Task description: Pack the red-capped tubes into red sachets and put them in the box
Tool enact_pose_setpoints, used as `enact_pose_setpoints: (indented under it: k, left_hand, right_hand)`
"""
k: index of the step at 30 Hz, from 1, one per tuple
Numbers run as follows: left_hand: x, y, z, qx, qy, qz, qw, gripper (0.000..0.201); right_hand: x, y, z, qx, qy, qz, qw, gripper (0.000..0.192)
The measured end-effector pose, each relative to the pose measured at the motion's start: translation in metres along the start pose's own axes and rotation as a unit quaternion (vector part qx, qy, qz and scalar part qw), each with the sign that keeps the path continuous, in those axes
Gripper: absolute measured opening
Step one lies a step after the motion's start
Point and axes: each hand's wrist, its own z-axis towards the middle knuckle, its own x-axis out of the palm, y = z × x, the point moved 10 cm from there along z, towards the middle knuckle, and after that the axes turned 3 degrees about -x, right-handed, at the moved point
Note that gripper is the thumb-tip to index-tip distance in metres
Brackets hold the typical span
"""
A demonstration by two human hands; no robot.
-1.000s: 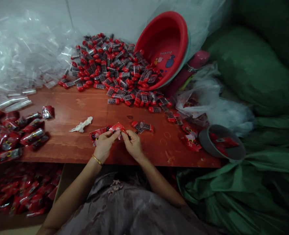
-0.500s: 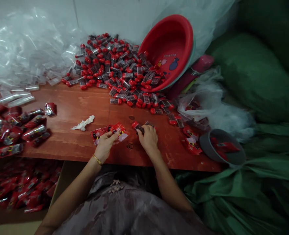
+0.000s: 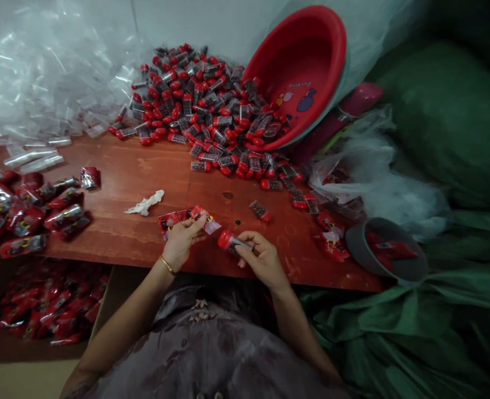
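Note:
My left hand (image 3: 181, 242), with a gold bangle at the wrist, is closed on flat red printed sleeves (image 3: 203, 217). Their printed ends stick out past the fingers on both sides. Between the fingers and thumb of my right hand (image 3: 263, 256) is a small clear bottle with a red cap (image 3: 227, 241). Its capped end points left, toward the sleeves, with a small gap between them. Another red-capped bottle (image 3: 260, 210) lies alone on the table just beyond my right hand.
Many red-capped bottles (image 3: 186, 105) are heaped at the back, spilling from a tilted red basin (image 3: 298, 61). Wrapped red packs (image 3: 29, 216) lie at the left, with more in a box below. A crumpled white scrap (image 3: 145, 204) and a grey bowl (image 3: 365, 260) rest on the table (image 3: 124, 177).
My right hand has drawn nearer my body and lifted a bottle, turning its cap toward the left hand. The second bottle now lies uncovered. The left hand keeps its hold.

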Motion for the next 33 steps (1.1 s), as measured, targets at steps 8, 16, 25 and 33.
enact_pose_setpoints:
  k: [8, 16, 25, 33]
  left_hand:
    - [0.008, 0.0, -0.007, -0.007, 0.053, 0.037, 0.998, 0.038]
    - [0.014, -0.005, -0.01, 0.046, 0.062, 0.046, 0.996, 0.039]
    - [0.018, -0.004, -0.013, 0.086, 0.044, -0.003, 0.995, 0.033]
    - [0.02, 0.007, -0.009, 0.071, 0.035, -0.074, 0.994, 0.034]
  right_hand:
    - [0.009, 0.007, 0.002, 0.011, 0.004, -0.032, 0.999, 0.018]
    - [0.013, 0.002, 0.005, 0.001, -0.034, 0.01, 0.999, 0.021]
    - [0.026, 0.008, 0.012, -0.02, -0.062, 0.039, 0.997, 0.021]
    - [0.038, 0.001, 0.015, -0.004, -0.107, 0.075, 0.991, 0.022]
